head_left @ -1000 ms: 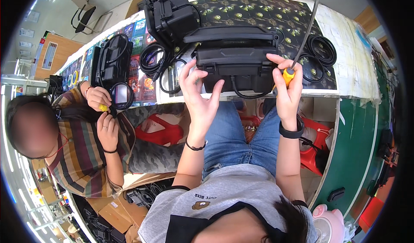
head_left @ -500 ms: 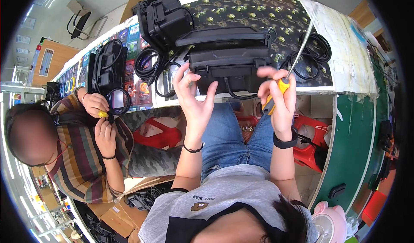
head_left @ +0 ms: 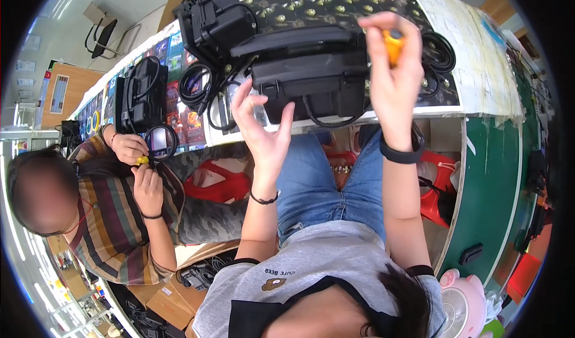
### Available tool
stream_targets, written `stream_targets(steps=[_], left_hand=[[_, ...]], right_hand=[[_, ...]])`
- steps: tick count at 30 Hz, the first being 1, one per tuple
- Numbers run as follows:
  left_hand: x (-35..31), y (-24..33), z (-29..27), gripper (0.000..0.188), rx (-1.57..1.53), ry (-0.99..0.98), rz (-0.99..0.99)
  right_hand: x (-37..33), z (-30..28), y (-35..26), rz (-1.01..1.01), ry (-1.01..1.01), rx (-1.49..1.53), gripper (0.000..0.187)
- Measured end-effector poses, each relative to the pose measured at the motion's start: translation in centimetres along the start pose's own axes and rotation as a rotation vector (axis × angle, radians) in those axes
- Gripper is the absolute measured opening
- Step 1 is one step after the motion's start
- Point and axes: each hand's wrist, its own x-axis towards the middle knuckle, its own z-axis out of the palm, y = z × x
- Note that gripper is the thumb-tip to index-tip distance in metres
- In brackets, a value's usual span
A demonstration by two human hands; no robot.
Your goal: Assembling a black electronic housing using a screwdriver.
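A black plastic case (head_left: 311,74) sits at the table's near edge, its long lid (head_left: 293,37) standing along the far side. My left hand (head_left: 262,122) is held by the near left corner of the case, thumb and fingers apart, with nothing in it. Whether its fingertips touch the case I cannot tell. My right hand (head_left: 398,80) is raised at the right end of the case, closed around the yellow handle of a screwdriver (head_left: 393,47). The screwdriver's long shaft cannot be made out now. A black cable (head_left: 326,122) loops from the case's front.
Another black case (head_left: 218,26) stands at the far left, with coiled cable (head_left: 194,86) before it. More coiled cable (head_left: 440,50) lies right. A co-worker at left handles a small yellow piece (head_left: 142,160) beside a black case (head_left: 144,95). A pink fan (head_left: 461,308) stands lower right.
My right hand has moved up and away from me with the screwdriver, whose shaft showed before. My left hand stays spread near the case. The whole view has shifted slightly.
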Motion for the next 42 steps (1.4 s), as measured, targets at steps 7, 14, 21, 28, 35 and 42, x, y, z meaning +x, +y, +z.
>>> stream_targets(steps=[7,14,21,28,35,42], left_hand=[[1.6,1.4,-1.3,0.040,0.232,-0.049,0.192],[7.8,1.9,1.2,0.040,0.443,-0.120,0.263],[10.0,0.3,2.8,0.044,0.509,-0.251,0.323],[10.8,-1.8,4.0,0.043,0.527,-0.274,0.349],[11.9,-2.6,3.8,0.060,0.611,-0.420,0.320],[11.3,-2.3,3.2,0.068,0.561,-0.410,0.393]], right_hand=[[0.7,3.5,-0.2,-0.237,-0.080,-0.454,0.031],[0.3,3.5,1.4,-0.398,-0.045,-0.550,0.027],[2.7,5.2,2.9,-0.370,-0.113,-0.604,0.022],[4.1,6.6,4.8,-0.361,-0.142,-0.632,0.020],[4.4,7.1,5.8,-0.465,-0.216,-0.640,0.020],[4.0,5.9,4.1,-0.422,-0.255,-0.596,0.022]])
